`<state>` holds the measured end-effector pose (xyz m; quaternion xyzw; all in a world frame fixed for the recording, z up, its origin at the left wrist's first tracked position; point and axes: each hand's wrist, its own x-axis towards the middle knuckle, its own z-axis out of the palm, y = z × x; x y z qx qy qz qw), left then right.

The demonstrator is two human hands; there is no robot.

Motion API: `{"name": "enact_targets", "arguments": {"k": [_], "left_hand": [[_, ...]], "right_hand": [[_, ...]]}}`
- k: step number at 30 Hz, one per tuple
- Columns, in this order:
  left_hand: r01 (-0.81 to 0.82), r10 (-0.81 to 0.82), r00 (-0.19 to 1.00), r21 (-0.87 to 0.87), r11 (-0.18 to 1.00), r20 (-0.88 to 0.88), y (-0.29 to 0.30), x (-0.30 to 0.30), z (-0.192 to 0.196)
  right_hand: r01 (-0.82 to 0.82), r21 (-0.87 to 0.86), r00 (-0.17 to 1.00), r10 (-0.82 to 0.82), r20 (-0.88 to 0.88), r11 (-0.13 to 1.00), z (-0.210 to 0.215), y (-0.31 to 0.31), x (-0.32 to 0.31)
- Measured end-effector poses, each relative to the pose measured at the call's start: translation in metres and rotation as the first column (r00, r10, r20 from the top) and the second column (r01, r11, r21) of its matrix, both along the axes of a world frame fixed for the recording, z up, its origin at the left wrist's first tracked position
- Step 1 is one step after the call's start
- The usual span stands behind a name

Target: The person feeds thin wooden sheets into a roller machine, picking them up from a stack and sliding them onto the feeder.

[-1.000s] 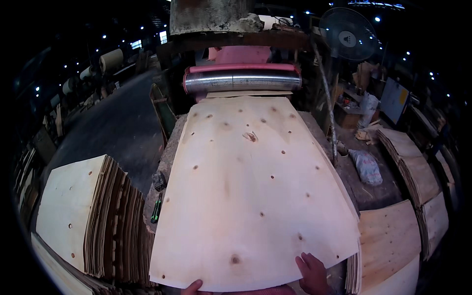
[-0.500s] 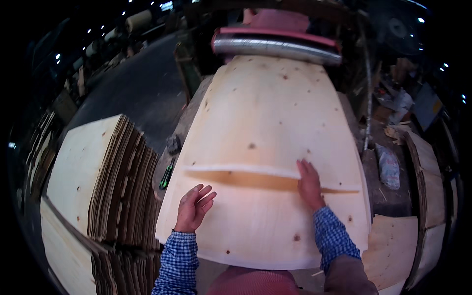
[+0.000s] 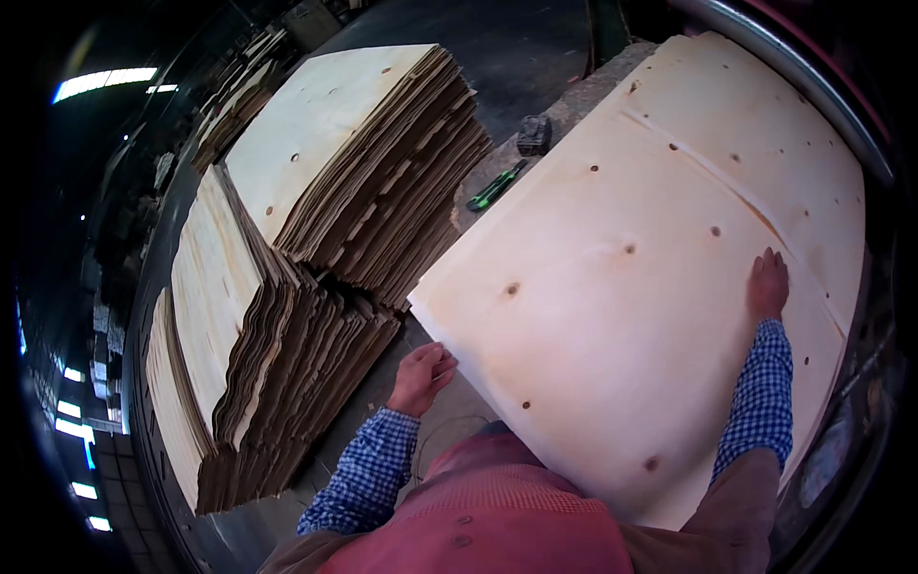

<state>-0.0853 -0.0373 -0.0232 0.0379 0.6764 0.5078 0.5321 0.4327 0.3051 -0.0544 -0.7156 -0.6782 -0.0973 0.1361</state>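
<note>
A broad, pale wood veneer sheet (image 3: pixel 574 335) with dark knots lies on a pile of similar sheets, reaching across in front of me. At its near left edge is my left hand (image 3: pixel 421 378), with fingers curled and fingertips closed on the sheet's rim; the underside of that grip is hidden. My right hand (image 3: pixel 768 285) rests flat on the veneer at the right, fingers stretched out. Just beyond its fingertips a raised seam (image 3: pixel 736 191) runs diagonally over the wood, where one sheet's edge meets another.
Tall stacks of veneer (image 3: pixel 382 153) stand on the left, with more piles (image 3: pixel 277 383) nearer me. A green and black utility knife (image 3: pixel 497 187) and a dark block (image 3: pixel 535 136) lie beside the worktop's left edge. A metal roller (image 3: pixel 794 77) spans the far right.
My view has swung left, showing more of the stacks. My left hand has gone from open in the air to the sheet's edge. The near sheet now lies flatter, its bulging gap reduced to a seam.
</note>
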Motion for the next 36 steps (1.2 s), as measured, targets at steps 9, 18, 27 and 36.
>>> {"name": "enact_targets", "arguments": {"k": [9,18,27,36], "left_hand": [[-0.052,0.052,0.999,0.219,0.974,0.008,0.003,0.019,0.043],[-0.112,0.081,0.988,0.239,0.965,0.133,0.021,-0.007,-0.013],[-0.146,-0.016,0.91,0.355,0.923,0.414,0.015,-0.037,-0.001],[-0.188,-0.075,0.899,0.537,0.823,0.431,0.021,-0.026,-0.027]], "right_hand": [[-0.075,-0.064,0.991,0.067,-0.119,0.995,0.001,-0.249,-0.064],[-0.055,-0.186,0.963,0.003,-0.268,0.981,0.031,-0.398,-0.128],[-0.015,-0.096,0.967,-0.01,-0.256,0.995,0.012,-0.406,-0.131],[-0.169,-0.168,0.951,0.116,-0.285,0.971,0.038,-0.405,-0.155]]}}
